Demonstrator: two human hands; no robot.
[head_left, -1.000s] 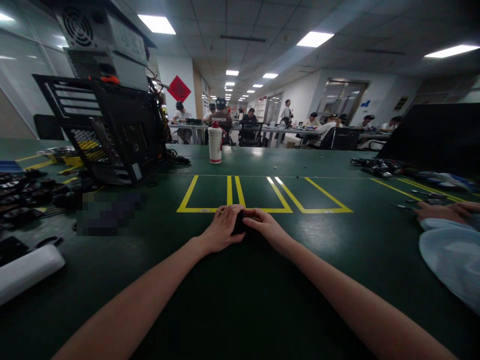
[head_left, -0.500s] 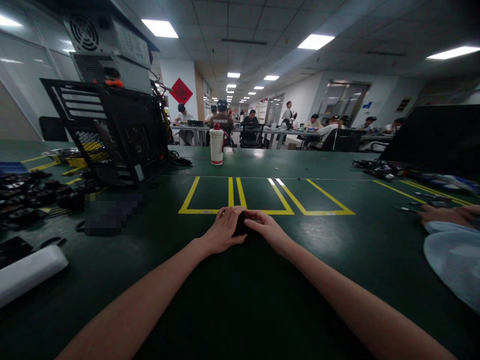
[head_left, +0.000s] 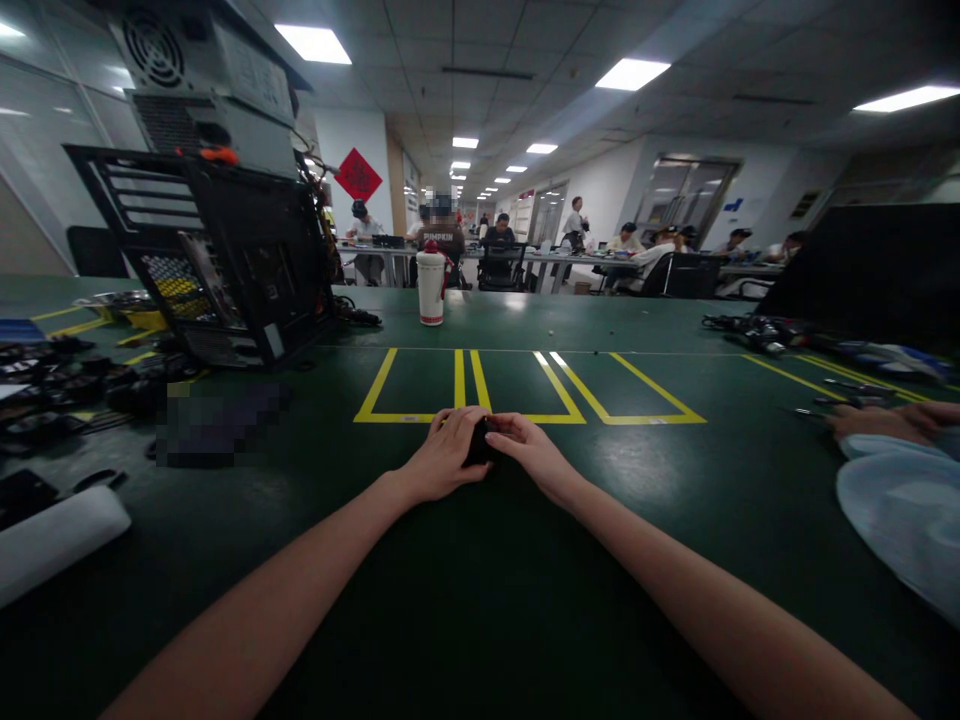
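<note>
Between my two hands is a small black object (head_left: 478, 445), mostly covered by fingers, so I cannot make out its kind. My left hand (head_left: 445, 458) wraps round it from the left, fingers over its top and thumb low at its near side. From the right, my right hand (head_left: 531, 452) closes on it with fingertips and thumb. Both hands are low over the green table (head_left: 465, 600), just at the near edge of the yellow tape outlines (head_left: 525, 420).
At the left stand a black computer case (head_left: 247, 270) and a power supply unit (head_left: 217, 90) above it, beside a heap of black parts (head_left: 67, 390). A white and red bottle (head_left: 430, 285) stands beyond the tape. Another person's hand (head_left: 881, 422) is at the right, near tools.
The view has shifted slightly. Both hands stay round the black object, with only small finger movement.
</note>
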